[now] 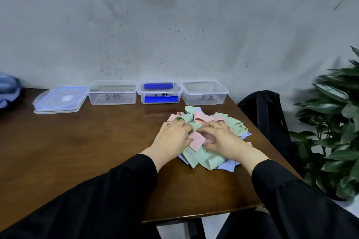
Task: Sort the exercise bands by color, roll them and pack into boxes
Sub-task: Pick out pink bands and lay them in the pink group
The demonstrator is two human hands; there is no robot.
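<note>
Landmark for this record: the middle box point(159, 92), one of three clear plastic boxes standing in a row along the far edge of the brown desk point(77, 141).

Far left of the middle box, at the frame edge, one blue and white object point(8, 91), only partly visible and not identifiable. Nearer, still left of the middle box: one stack of clear lids with blue seals point(60, 99); the count in the stack cannot be fixed. Directly left of the middle box and just beside it: one box marked "C" point(112, 92), no bands visible in it. The middle box itself carries a handwritten mark and shows two blue strips, one high at the back, one low at the front. Directly right and just beside it: one box marked "B" point(204, 92), no bands visible in it.

In front of the middle box and somewhat right: one loose heap of exercise bands point(209, 122) in three colours, pink, green and pale blue, overlapping; number per colour cannot be counted.

Two hands lie on the heap. The left hand point(172, 137) is spread flat, palm down. The right hand point(221, 137) has fingers bent over a pink band point(197, 140) lying between the hands; whether it pinches that band cannot be told. Both sleeves are black.

Right of the desk: one black bag point(266, 114) and one green leafy plant point(334, 122).
</note>
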